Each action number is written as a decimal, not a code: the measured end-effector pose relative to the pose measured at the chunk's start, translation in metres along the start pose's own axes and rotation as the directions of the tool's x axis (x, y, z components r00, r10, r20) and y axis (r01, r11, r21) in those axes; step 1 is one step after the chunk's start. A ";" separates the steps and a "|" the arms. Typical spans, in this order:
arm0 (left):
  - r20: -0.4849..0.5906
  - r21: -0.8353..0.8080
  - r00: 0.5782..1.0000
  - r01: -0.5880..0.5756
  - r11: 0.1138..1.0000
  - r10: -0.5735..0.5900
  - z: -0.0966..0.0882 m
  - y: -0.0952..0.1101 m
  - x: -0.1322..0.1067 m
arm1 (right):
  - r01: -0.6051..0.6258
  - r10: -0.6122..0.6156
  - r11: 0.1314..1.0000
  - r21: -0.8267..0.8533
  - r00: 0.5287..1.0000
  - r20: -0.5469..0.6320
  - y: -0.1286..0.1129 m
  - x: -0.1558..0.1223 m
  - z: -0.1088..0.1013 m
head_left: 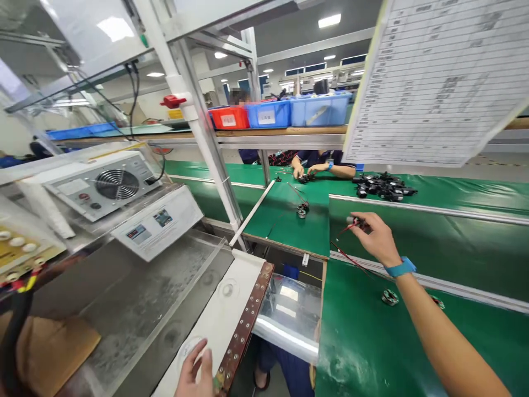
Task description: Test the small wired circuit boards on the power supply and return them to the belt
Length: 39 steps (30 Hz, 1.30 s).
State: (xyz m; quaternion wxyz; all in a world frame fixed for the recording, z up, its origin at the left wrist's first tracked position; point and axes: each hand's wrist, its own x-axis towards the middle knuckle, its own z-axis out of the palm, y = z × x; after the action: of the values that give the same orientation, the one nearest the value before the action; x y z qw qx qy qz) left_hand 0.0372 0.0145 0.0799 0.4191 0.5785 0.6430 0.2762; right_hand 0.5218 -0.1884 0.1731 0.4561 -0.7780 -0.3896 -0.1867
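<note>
My right hand [378, 238], with a blue band at the wrist, is raised over the green bench on the right. It is closed on a small motor-like part with red wires [357, 222], partly hidden by the fingers. Below that wrist lies a round metal coil part [389, 297], and another small part [437, 301] is partly behind my forearm. My left hand [197, 370] is low in the view with thumb and fingers apart and nothing visible between them. It hovers by the white strip [243, 292] beside a brown perforated edge [248, 317].
A wired coil part [302, 210] lies on the middle green mat. Across the bench a co-worker's hands [308, 170] handle dark parts, near a pile of black parts [384, 186]. A fan-fitted machine [118, 184] stands left. A slanted metal post [202, 121] and hanging paper sheet [438, 82] are obstacles.
</note>
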 end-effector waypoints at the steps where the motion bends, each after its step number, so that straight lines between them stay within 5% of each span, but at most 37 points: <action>1: -0.011 -0.066 0.995 -0.101 0.993 0.101 0.006 0.017 -0.013 | 0.073 -0.083 0.993 0.093 0.991 0.109 -0.030 0.004 0.004; 3: -0.021 -0.189 0.955 -0.295 0.937 0.297 0.020 0.047 -0.043 | 0.168 -0.265 0.940 0.297 0.907 0.326 -0.088 0.004 0.018; 5: -0.016 -0.292 0.921 -0.377 0.879 0.390 0.032 0.069 -0.071 | 0.207 -0.447 0.854 0.477 0.760 0.472 -0.138 -0.003 0.040; 7: 0.084 -0.367 0.915 -0.340 0.866 0.395 0.039 0.080 -0.092 | 0.201 -0.585 0.767 0.609 0.609 0.536 -0.177 -0.018 0.073; 9: 0.227 -0.418 0.908 -0.236 0.877 0.353 0.041 0.078 -0.103 | 0.162 -0.650 0.714 0.681 0.515 0.559 -0.205 -0.040 0.115; 12: 0.360 -0.515 0.901 -0.025 0.857 0.243 0.038 0.051 -0.107 | 0.141 -0.640 0.742 0.656 0.440 0.629 -0.237 -0.087 0.186; 15: 0.352 -0.627 0.933 0.173 0.760 0.078 0.030 0.010 -0.109 | 0.221 -0.578 0.816 0.534 0.311 0.754 -0.266 -0.141 0.248; 19: 0.397 -0.708 0.912 0.375 0.599 -0.102 0.016 -0.044 -0.121 | 0.372 -0.490 0.832 0.411 0.146 0.860 -0.304 -0.199 0.298; 24: 0.501 -0.727 0.856 0.497 0.475 -0.127 0.004 -0.077 -0.135 | 0.468 -0.456 0.811 0.351 0.130 0.880 -0.327 -0.238 0.330; 31: 0.588 -0.646 0.797 0.566 0.512 -0.139 0.010 -0.076 -0.127 | 0.448 -0.372 0.853 0.268 0.161 0.914 -0.316 -0.255 0.349; 34: 0.574 -0.659 0.812 0.534 0.529 -0.105 0.013 -0.067 -0.120 | 0.446 -0.344 0.861 0.243 0.159 0.925 -0.315 -0.254 0.350; 39: 0.402 -0.740 0.908 0.397 0.542 -0.116 -0.002 -0.041 -0.109 | 0.431 -0.401 0.843 0.323 0.104 0.910 -0.311 -0.251 0.349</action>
State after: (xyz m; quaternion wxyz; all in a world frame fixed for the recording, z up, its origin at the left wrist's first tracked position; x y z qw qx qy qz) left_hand 0.0127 -0.0986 0.0701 0.7657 0.2566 0.4515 0.3796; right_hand 0.1002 0.0874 0.0071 0.0402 -0.5878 -0.7824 0.2019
